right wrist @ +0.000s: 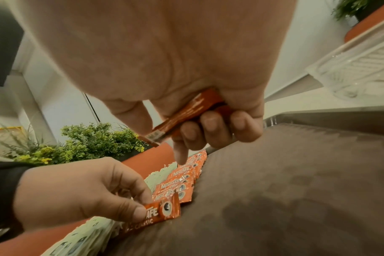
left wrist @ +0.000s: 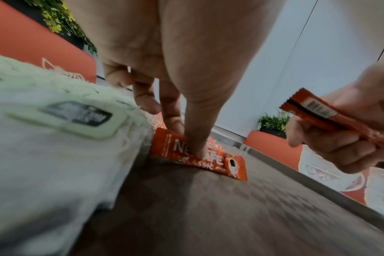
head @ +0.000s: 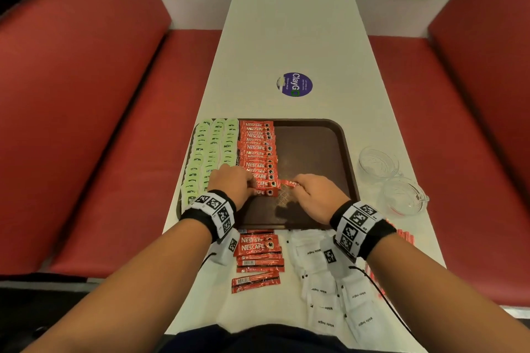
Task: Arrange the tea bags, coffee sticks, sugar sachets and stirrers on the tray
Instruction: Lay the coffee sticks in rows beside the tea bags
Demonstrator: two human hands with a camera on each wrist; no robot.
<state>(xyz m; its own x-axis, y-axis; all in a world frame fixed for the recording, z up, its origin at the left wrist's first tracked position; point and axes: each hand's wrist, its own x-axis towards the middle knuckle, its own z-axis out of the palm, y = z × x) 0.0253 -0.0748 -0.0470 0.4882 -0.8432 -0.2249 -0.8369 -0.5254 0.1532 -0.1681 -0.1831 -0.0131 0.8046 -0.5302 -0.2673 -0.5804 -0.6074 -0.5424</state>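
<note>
A brown tray (head: 309,152) carries columns of green tea bags (head: 212,152) on its left and a column of red coffee sticks (head: 258,152) beside them. My left hand (head: 252,188) pinches the nearest stick of that column (head: 268,191) between thumb and forefinger and holds it down on the tray (left wrist: 208,216). Just right of it, my right hand (head: 298,185) grips another coffee stick (head: 288,183) in curled fingers above the tray. In the right wrist view that stick (right wrist: 186,112) lies across the palm and the index finger points down.
Loose coffee sticks (head: 258,255) and white sugar sachets (head: 324,281) lie on the table in front of the tray. Red striped sticks (head: 404,238) show behind my right wrist. Two glass cups (head: 375,163) stand right of the tray. Red benches flank the table.
</note>
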